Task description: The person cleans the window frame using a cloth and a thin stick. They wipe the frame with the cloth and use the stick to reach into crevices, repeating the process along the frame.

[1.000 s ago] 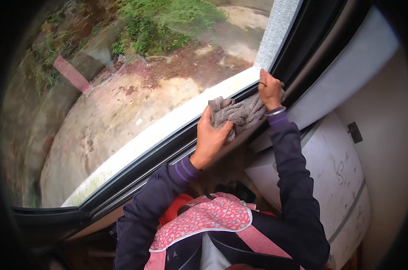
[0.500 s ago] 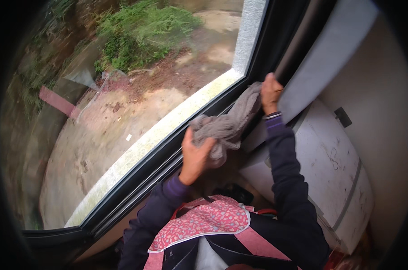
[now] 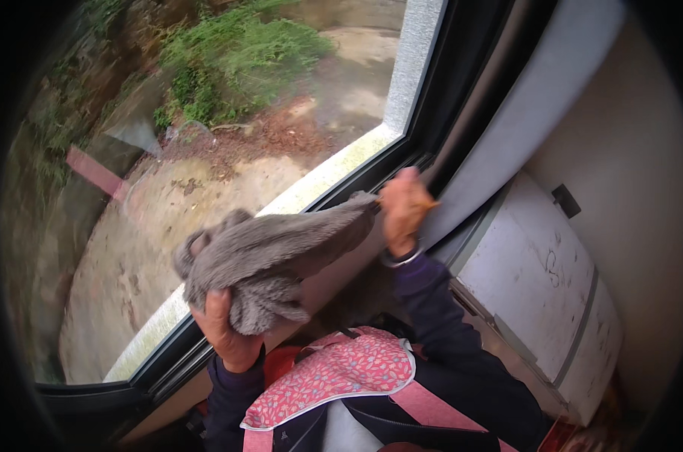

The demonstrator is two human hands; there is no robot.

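Note:
A grey-brown cloth (image 3: 281, 245), fluffy and bunched at one end, stretches between my two hands in front of the window. Its bulky, folded part rests in my left hand (image 3: 228, 328), whose thumb presses over the near side while the other fingers are hidden behind the cloth. At the far right end, my right hand (image 3: 403, 209) is closed round the cloth's narrow, pulled-out tip. Behind the cloth lies the window's black frame (image 3: 168, 360), partly covered by it.
Through the window glass (image 3: 168, 248) show a green bush (image 3: 243, 64) and bare ground. A pale curtain (image 3: 530, 113) hangs to the right, above a scuffed white cabinet (image 3: 537, 271). A pink floral apron (image 3: 334, 369) covers my front.
My left hand has moved left and down with the bunched cloth. My right hand has come down and left, and the cloth is now drawn out longer between them.

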